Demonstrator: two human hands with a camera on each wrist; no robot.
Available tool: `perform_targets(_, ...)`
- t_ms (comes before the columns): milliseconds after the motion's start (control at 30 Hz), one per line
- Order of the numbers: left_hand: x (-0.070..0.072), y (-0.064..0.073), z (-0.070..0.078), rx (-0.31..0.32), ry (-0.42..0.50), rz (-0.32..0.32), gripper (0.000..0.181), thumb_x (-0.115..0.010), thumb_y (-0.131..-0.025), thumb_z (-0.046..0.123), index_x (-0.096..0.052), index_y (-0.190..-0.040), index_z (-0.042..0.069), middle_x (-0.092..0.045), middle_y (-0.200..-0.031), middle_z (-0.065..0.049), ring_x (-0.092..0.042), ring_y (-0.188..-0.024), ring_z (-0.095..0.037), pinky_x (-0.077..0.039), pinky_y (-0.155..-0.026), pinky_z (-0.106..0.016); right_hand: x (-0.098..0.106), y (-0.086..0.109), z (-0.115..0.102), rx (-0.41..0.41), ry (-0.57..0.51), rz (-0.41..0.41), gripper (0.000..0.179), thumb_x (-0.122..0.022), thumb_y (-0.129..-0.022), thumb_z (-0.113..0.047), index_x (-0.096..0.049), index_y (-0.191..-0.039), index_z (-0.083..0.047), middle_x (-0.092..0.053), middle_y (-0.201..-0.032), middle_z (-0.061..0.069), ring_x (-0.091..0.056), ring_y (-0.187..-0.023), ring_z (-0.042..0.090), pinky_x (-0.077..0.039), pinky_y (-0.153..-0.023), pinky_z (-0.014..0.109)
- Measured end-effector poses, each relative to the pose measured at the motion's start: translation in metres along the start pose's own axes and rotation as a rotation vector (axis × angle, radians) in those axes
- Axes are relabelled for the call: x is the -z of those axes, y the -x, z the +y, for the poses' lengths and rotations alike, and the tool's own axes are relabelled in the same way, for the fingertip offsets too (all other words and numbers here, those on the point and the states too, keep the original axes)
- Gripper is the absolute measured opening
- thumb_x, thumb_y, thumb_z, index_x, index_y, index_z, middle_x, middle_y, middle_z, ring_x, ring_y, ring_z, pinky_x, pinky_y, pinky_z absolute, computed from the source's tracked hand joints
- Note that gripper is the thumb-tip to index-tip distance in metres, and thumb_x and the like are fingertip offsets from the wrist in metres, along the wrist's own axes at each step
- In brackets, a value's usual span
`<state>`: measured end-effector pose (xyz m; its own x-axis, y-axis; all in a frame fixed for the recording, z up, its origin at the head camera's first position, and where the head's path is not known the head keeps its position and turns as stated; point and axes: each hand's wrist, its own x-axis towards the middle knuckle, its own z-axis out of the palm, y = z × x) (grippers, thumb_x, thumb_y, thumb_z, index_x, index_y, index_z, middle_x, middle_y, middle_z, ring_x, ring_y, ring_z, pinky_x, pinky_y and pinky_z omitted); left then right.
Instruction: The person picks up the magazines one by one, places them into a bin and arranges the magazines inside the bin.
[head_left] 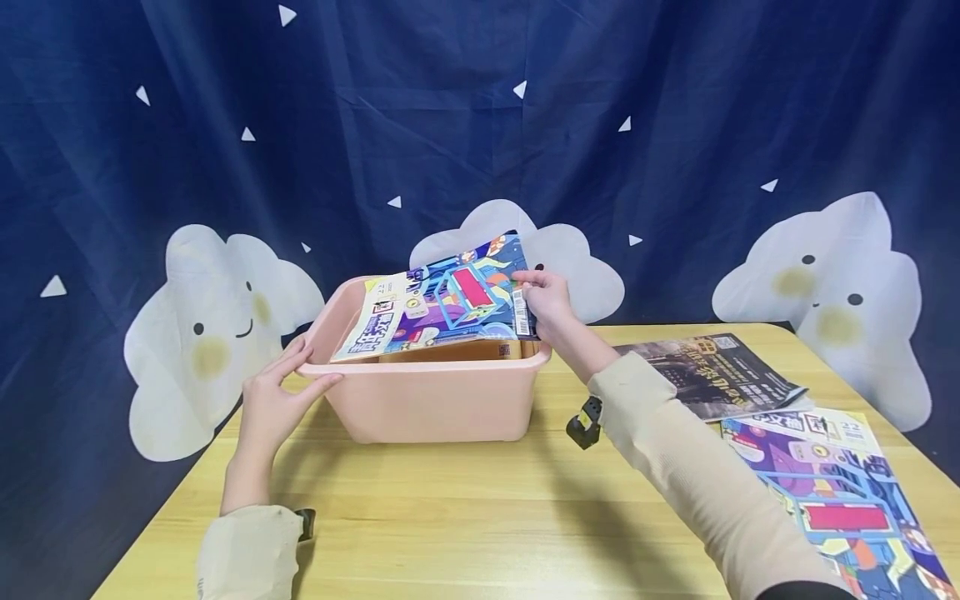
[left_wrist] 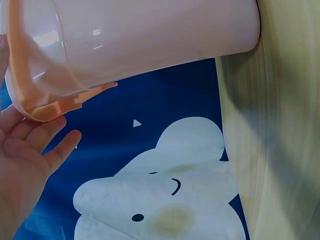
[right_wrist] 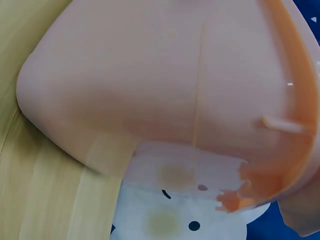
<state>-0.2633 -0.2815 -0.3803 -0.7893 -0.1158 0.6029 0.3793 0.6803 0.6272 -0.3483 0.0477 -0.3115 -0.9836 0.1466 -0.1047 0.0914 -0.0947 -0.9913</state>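
A pink plastic bin [head_left: 435,404] stands on the table. My left hand [head_left: 273,404] holds its near left corner, thumb along the front rim and fingers at the left side; the left wrist view shows the fingers [left_wrist: 47,132] against the rim's underside. With my right hand [head_left: 549,304] I pinch the right edge of a colourful magazine [head_left: 442,296], which lies tilted across the bin's opening, right end higher. Beneath it, a brown printed item [head_left: 491,348] shows inside the bin. The right wrist view catches mostly the bin's side [right_wrist: 150,75], with only a sliver of hand.
On the wooden table [head_left: 450,525], to the right, lie a dark magazine [head_left: 705,375] and another colourful magazine [head_left: 840,500] near the right edge. A navy curtain [head_left: 465,108] with white clouds hangs right behind the table.
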Motion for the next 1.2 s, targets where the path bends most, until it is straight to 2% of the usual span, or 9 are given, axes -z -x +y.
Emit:
perform_targets(300,0.0,0.0,0.0,-0.008,0.002,0.004,0.057,-0.082,-0.067,0.016,-0.06,-0.116,-0.004,-0.055,-0.125,-0.018,-0.049,-0.117,-0.035,-0.036,-0.099,-0.043,-0.014,-0.002,0.007,0.016,0.083,0.006,0.03,-0.039,-0.094,0.004,-0.062,-0.114,0.001,-0.044,-0.133,0.003,-0.053,-0.11,0.025,-0.048,-0.089,0.033)
perform_targets(500,-0.001,0.0,0.0,-0.011,0.013,0.01,0.057,-0.082,-0.067,0.016,-0.061,-0.115,-0.004,-0.055,-0.124,-0.017,-0.05,-0.116,-0.034,-0.036,-0.1,-0.04,-0.021,-0.001,0.012,0.0,0.179,0.018,0.029,-0.039,-0.094,0.003,-0.064,-0.108,-0.004,-0.044,-0.129,0.007,-0.051,-0.11,0.024,-0.046,-0.092,0.034)
perform_targets(700,0.0,0.003,-0.002,-0.007,0.0,0.022,0.057,-0.083,-0.066,0.018,-0.061,-0.115,-0.003,-0.056,-0.123,-0.017,-0.05,-0.117,-0.033,-0.036,-0.1,-0.039,-0.024,-0.003,0.015,-0.015,0.214,-0.001,0.029,-0.039,-0.095,0.001,-0.062,-0.111,-0.004,-0.04,-0.135,0.007,-0.047,-0.116,0.025,-0.041,-0.098,0.036)
perform_targets(767,0.001,0.003,-0.003,-0.011,0.002,0.026,0.057,-0.083,-0.066,0.018,-0.061,-0.115,-0.003,-0.056,-0.123,-0.017,-0.05,-0.117,-0.033,-0.036,-0.1,-0.039,-0.024,-0.003,0.014,-0.033,0.212,-0.056,0.031,-0.037,-0.095,0.002,-0.059,-0.116,-0.003,-0.042,-0.134,0.01,-0.049,-0.115,0.027,-0.042,-0.097,0.036)
perform_targets(800,0.001,0.003,-0.003,-0.013,0.005,0.027,0.057,-0.083,-0.066,0.018,-0.061,-0.115,-0.003,-0.056,-0.123,-0.017,-0.05,-0.117,-0.033,-0.036,-0.1,-0.039,-0.024,-0.003,0.014,-0.054,0.215,-0.112,0.034,-0.036,-0.094,0.004,-0.056,-0.121,-0.002,-0.043,-0.134,0.012,-0.049,-0.115,0.028,-0.043,-0.096,0.037)
perform_targets(933,0.001,0.003,-0.002,-0.018,0.013,0.031,0.057,-0.083,-0.066,0.016,-0.061,-0.114,-0.004,-0.056,-0.122,-0.018,-0.051,-0.116,-0.034,-0.037,-0.099,-0.039,-0.017,-0.001,0.011,-0.16,0.347,-0.425,0.044,-0.031,-0.094,0.005,-0.035,-0.138,-0.001,-0.043,-0.134,0.02,-0.047,-0.115,0.032,-0.044,-0.091,0.035)
perform_targets(1000,0.001,0.003,-0.002,-0.009,0.01,0.024,0.057,-0.083,-0.066,0.017,-0.061,-0.115,-0.003,-0.055,-0.123,-0.017,-0.05,-0.116,-0.034,-0.037,-0.099,-0.04,-0.013,0.001,0.009,-0.171,0.43,-0.532,0.046,-0.033,-0.095,0.001,-0.03,-0.141,-0.004,-0.038,-0.138,0.018,-0.043,-0.118,0.033,-0.042,-0.092,0.037)
perform_targets(1067,0.001,0.003,-0.002,-0.002,0.009,0.018,0.057,-0.083,-0.067,0.018,-0.061,-0.116,-0.002,-0.055,-0.124,-0.017,-0.049,-0.117,-0.033,-0.037,-0.099,-0.04,-0.01,0.003,0.006,-0.122,0.482,-0.551,0.044,-0.036,-0.096,-0.003,-0.033,-0.14,-0.004,-0.034,-0.141,0.016,-0.038,-0.125,0.032,-0.038,-0.098,0.04)
perform_targets(1200,0.0,0.002,-0.002,-0.017,0.002,0.021,0.056,-0.083,-0.067,0.019,-0.062,-0.115,-0.002,-0.055,-0.124,-0.017,-0.049,-0.117,-0.033,-0.037,-0.099,-0.04,-0.005,0.002,0.0,0.059,0.477,-0.497,0.038,-0.042,-0.094,-0.003,-0.043,-0.132,0.002,-0.038,-0.139,0.018,-0.035,-0.128,0.031,-0.031,-0.105,0.046)
